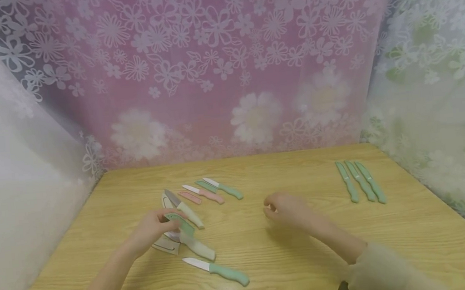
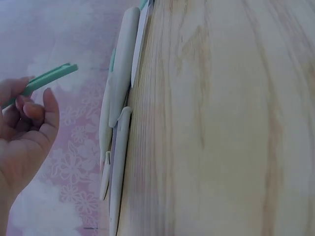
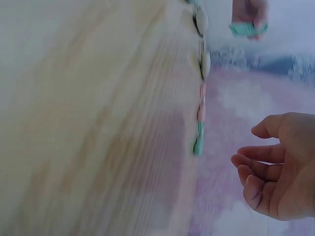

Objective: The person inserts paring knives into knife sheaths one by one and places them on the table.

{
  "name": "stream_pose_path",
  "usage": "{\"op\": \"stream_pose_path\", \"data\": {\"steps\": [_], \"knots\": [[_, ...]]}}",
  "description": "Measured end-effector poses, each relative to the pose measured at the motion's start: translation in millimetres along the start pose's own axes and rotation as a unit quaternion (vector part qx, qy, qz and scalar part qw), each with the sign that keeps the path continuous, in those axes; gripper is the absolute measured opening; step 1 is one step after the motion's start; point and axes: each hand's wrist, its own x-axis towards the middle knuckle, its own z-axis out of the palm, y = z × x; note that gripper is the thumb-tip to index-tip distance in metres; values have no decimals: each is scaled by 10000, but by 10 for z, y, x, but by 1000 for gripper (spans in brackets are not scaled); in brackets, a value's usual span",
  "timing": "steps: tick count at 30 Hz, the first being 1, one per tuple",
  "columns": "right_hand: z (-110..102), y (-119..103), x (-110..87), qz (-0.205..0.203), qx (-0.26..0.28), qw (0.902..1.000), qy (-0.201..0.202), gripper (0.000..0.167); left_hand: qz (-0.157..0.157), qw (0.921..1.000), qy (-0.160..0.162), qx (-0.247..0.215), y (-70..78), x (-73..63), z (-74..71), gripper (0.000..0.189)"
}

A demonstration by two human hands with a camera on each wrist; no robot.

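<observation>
My left hand (image 1: 149, 230) pinches a green knife sheath (image 1: 185, 227) between thumb and fingers, held up above the table. Below it lie two white-handled knives, one handle (image 1: 190, 215) farther back and one (image 1: 201, 249) nearer, beside white sheaths (image 1: 165, 246). Nearest the front is a bare green-handled knife (image 1: 228, 273), its blade pointing left. My right hand (image 1: 288, 209) hovers over the middle of the table, fingers loosely curled. Nothing is in it, as the right wrist view shows the palm and bent fingers (image 3: 261, 169).
Behind the white knives lie a pink knife (image 1: 212, 196) with a pink sheath (image 1: 190, 197), and a green knife (image 1: 231, 191) with a green sheath (image 1: 206, 185). Three green knives (image 1: 360, 182) lie side by side at the right. Floral curtains (image 1: 218, 73) surround the wooden table (image 1: 307, 266).
</observation>
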Motion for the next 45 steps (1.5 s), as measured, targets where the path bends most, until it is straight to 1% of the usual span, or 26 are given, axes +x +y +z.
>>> {"op": "stream_pose_path", "data": {"steps": [2, 4, 6, 8, 10, 11, 13, 15, 18, 19, 20, 22, 24, 25, 26, 27, 28, 30, 31, 34, 37, 40, 42, 44, 45], "knots": [[55, -124, 0, -407, -60, 9991, -79, 22, -188, 9992, 352, -101, -5, 22, 9, 40], [112, -245, 4, -898, -135, 9957, -163, 20, -420, 9962, 704, -295, 1, 59, 21, 43], [177, -360, 8, -1331, -116, 9905, -336, 19, -541, 9918, 1008, -577, 18, 109, 36, 46], [246, -480, 14, -1596, 18, 9852, -621, 19, -544, 9868, 1231, -903, 41, 167, 54, 47], [318, -592, 17, -1738, 126, 9801, -955, 20, -365, 9834, 1284, -1228, 58, 222, 75, 47], [355, -642, 16, -1732, 234, 9780, -1136, 22, -248, 9816, 1293, -1380, 65, 244, 87, 47], [424, -723, 14, -1775, 294, 9744, -1345, 24, 23, 9786, 1252, -1634, 75, 289, 113, 45], [487, -775, 7, -1821, 239, 9725, -1431, 24, 318, 9748, 1119, -1904, 77, 333, 140, 44], [556, -834, 6, -1908, 12, 9711, -1430, 23, 621, 9626, 994, -2444, 75, 397, 175, 38], [574, -852, 6, -1943, -85, 9704, -1430, 21, 636, 9577, 978, -2632, 75, 414, 185, 35], [590, -869, 7, -1980, -137, 9696, -1429, 19, 635, 9519, 996, -2829, 74, 430, 194, 32], [615, -904, 10, -2045, -219, 9680, -1438, 17, 572, 9368, 1050, -3288, 79, 454, 213, 27], [637, -936, 14, -2115, -291, 9663, -1440, 15, 448, 9205, 1169, -3701, 88, 474, 229, 23], [646, -951, 14, -2142, -317, 9657, -1436, 15, 377, 9111, 1231, -3916, 97, 486, 236, 21], [652, -966, 15, -2161, -333, 9653, -1431, 15, 353, 9039, 1274, -4069, 105, 498, 245, 20], [657, -980, 17, -2165, -368, 9651, -1429, 14, 333, 8986, 1306, -4175, 115, 515, 254, 21], [661, -993, 17, -2163, -407, 9649, -1429, 13, 326, 8961, 1343, -4218, 128, 533, 264, 22], [665, -1017, 18, -2135, -468, 9648, -1461, 12, 299, 8951, 1367, -4234, 159, 575, 286, 22], [665, -1026, 16, -2123, -492, 9647, -1480, 11, 301, 8960, 1337, -4223, 176, 598, 301, 22], [665, -1045, 12, -2079, -557, 9642, -1548, 9, 319, 9042, 1215, -4083, 210, 662, 337, 24], [659, -1048, 11, -2077, -575, 9632, -1603, 9, 375, 9024, 1069, -4158, 234, 700, 366, 27], [646, -1039, 14, -2103, -515, 9615, -1695, 7, 433, 8985, 1034, -4243, 249, 720, 390, 27], [634, -1028, 14, -2143, -470, 9593, -1778, 6, 480, 8974, 1034, -4262, 259, 725, 398, 25], [618, -1008, 11, -2104, -299, 9589, -1878, 6, 512, 8979, 1006, -4255, 268, 725, 398, 26], [606, -994, 12, -2066, -157, 9590, -1932, 8, 525, 8998, 983, -4217, 274, 723, 393, 26]]}}
